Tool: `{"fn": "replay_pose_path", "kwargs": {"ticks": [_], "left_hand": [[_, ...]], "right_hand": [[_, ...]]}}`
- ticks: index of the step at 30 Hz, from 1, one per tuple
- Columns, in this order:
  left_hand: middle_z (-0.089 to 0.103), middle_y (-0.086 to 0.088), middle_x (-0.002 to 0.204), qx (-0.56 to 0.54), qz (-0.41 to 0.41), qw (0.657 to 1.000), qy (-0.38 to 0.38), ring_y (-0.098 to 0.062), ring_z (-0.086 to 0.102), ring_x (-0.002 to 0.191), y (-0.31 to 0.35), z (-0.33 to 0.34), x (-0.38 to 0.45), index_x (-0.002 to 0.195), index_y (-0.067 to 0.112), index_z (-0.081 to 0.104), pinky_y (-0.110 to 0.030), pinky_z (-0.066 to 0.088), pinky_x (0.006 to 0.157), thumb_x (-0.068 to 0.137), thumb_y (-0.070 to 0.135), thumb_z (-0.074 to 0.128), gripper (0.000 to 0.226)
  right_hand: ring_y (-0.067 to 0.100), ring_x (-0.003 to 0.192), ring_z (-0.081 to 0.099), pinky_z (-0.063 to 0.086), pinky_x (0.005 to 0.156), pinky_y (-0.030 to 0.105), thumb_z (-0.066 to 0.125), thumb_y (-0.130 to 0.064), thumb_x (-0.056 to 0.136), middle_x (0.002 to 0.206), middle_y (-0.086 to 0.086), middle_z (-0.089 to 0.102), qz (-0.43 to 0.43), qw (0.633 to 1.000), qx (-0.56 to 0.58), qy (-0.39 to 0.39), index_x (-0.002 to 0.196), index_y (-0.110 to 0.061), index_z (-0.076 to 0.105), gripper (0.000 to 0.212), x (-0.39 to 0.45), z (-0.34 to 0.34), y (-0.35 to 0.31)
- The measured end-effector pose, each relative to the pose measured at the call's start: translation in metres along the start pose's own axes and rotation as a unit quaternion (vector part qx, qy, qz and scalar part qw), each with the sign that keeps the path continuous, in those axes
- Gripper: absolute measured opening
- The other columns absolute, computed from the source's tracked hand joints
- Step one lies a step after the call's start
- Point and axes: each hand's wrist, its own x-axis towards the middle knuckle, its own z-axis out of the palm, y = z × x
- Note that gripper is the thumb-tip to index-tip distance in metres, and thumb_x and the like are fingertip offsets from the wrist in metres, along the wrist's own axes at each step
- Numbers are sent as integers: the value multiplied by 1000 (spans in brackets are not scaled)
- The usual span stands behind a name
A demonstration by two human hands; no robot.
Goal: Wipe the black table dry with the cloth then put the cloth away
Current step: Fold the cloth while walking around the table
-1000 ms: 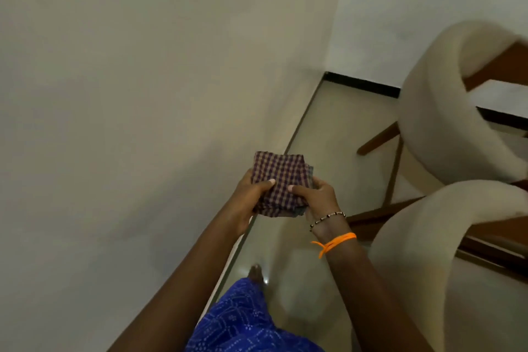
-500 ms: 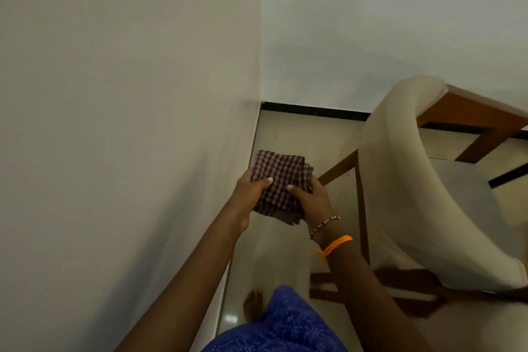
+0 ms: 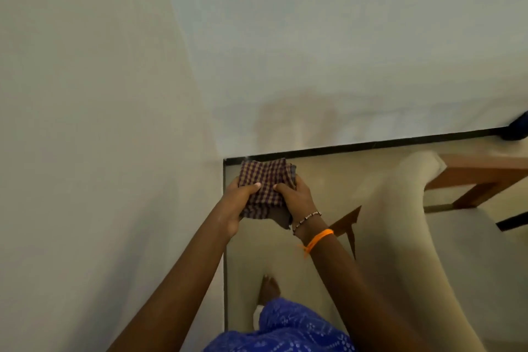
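Between both hands, left hand [image 3: 237, 203] and right hand [image 3: 294, 197] fingers grip the folded cloth [image 3: 264, 188]

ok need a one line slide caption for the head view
Both hands, left hand and right hand, grip a folded checked cloth in a room corner beside a cream chair.

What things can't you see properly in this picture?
- Black table: not in the head view at all.
- Cloth: folded, its sides covered by the left hand and right hand.
- Dark blue thing: cut off by the right edge.
- Chair: cut off by the right and bottom edges, blurred.
- Foot: partly hidden by blue clothing.
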Motion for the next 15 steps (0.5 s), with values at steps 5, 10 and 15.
{"fn": "replay_pose_path", "kwargs": {"ticks": [5,10,15], "left_hand": [[57,-12,126,28,-15,999,-24,-30,58,110,70,48,92,133,14,44,-46,48,97,90,19,55,45],[56,-12,127,83,-40,991,-97,-30,56,111,112,122,180,133,14,45,-48,47,98,90,21,56,44],[56,-9,124,116,-52,976,-175,-28,55,111,165,209,271,131,14,45,-45,46,99,92,22,54,40]], "right_hand": [[37,108,58,52,87,45,50,-1,89,122,21,58,16,999,32,36,127,-2,49,39,94,-7,-50],[36,104,59,54,76,40,49,-1,90,120,22,58,24,991,75,111,125,0,48,36,180,-51,-88],[36,104,59,55,74,39,49,-2,90,120,22,57,28,976,119,181,126,0,48,36,275,-98,-143]]}}
